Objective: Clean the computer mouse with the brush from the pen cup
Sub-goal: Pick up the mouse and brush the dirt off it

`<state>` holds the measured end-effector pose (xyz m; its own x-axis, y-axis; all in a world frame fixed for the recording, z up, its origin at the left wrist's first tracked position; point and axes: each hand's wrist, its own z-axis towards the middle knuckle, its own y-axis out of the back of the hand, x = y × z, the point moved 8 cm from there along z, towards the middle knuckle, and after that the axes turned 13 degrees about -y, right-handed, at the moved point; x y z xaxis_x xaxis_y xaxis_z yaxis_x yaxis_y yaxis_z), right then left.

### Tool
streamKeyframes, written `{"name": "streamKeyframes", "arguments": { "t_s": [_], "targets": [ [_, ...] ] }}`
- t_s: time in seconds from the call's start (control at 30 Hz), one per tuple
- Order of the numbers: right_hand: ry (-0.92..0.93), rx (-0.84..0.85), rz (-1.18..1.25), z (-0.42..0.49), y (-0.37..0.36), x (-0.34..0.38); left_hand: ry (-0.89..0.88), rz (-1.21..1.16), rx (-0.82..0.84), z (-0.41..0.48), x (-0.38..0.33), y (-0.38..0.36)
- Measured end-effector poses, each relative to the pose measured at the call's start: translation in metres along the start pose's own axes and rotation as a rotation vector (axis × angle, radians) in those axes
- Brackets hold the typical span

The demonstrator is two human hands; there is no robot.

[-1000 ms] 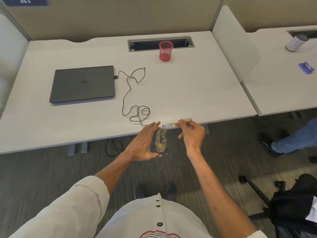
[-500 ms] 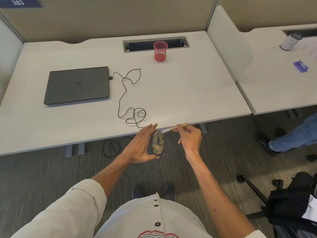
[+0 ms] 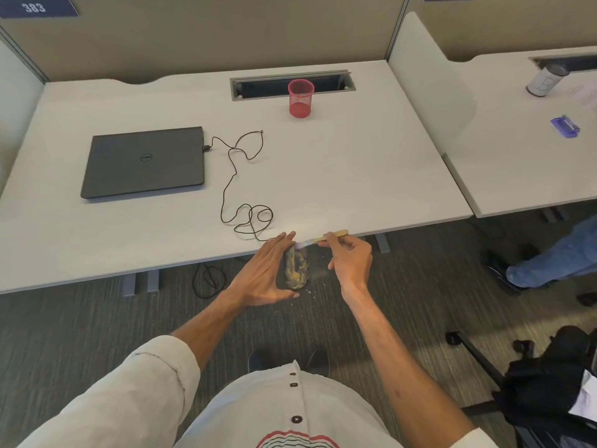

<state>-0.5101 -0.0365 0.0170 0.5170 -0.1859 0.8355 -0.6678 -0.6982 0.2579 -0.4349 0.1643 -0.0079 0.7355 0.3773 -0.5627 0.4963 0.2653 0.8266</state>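
Beige partition walls closed off the back and left of a pale desk (image 3: 339, 163), whose near edge ran just behind both hands, with dark carpet open below. On the desk's left lay a closed laptop (image 3: 143, 161), well apart from a red mesh pen cup (image 3: 300, 98) standing by the cable slot at the back; wide bare surface lay between and to the right. A black cable (image 3: 237, 185) wandered from the laptop to the near edge. Off that edge, the left hand (image 3: 266, 274) cupped the computer mouse (image 3: 296, 270), dusted with yellow grit, fingers extended along its side. The right hand (image 3: 350, 261) pinched a small wooden-handled brush (image 3: 326, 238), its bristles at the mouse's far end.
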Motion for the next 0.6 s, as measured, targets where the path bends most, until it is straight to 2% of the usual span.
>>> {"name": "streamKeyframes", "arguments": {
  "t_s": [0.27, 0.47, 0.6],
  "targets": [
    [-0.06, -0.133, -0.088, 0.003, 0.025, -0.016, -0.004, 0.012, 0.043, 0.0, 0.001, -0.004],
    [0.024, -0.024, 0.0, -0.006, 0.01, -0.005, -0.009, 0.016, 0.046, 0.002, -0.001, -0.004],
    [-0.007, -0.046, -0.056, -0.009, 0.008, -0.013, -0.016, 0.024, 0.041, 0.005, -0.003, -0.002]
  ]
}}
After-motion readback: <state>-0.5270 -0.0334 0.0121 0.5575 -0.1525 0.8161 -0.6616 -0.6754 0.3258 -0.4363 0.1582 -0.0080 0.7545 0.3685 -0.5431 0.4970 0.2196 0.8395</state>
